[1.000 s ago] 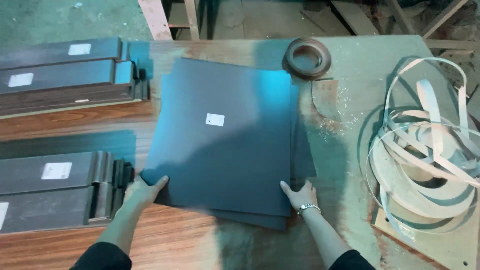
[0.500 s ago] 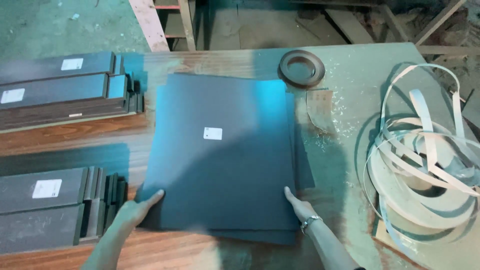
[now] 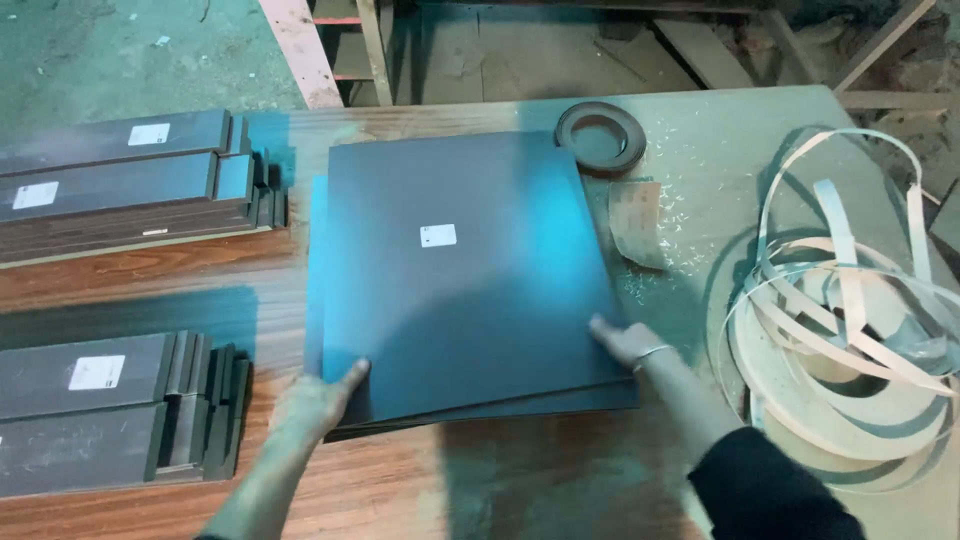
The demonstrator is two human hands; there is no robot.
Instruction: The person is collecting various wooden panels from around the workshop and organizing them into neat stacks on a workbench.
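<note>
A stack of dark square panels (image 3: 460, 290) is lying at the centre of the wooden table (image 3: 520, 480). Its 7 o'clock corner is being pinched by the left hand (image 3: 318, 402); its 4 o'clock edge is being pressed by the flat, open right hand (image 3: 625, 342).

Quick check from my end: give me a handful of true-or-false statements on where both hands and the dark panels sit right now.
1. The left hand is at the near left corner of the stack of large dark panels. True.
2. The right hand rests on the loose coil of pale edge strip. False: it is at the right edge of the panel stack; the coil lies apart, further right.
3. The top panel carries a small white label. True.
4. The dark ring-shaped roll lies on top of the panel stack. False: it lies on the table by the stack's far right corner.
5. Narrow dark boards are piled on the left. True.
</note>
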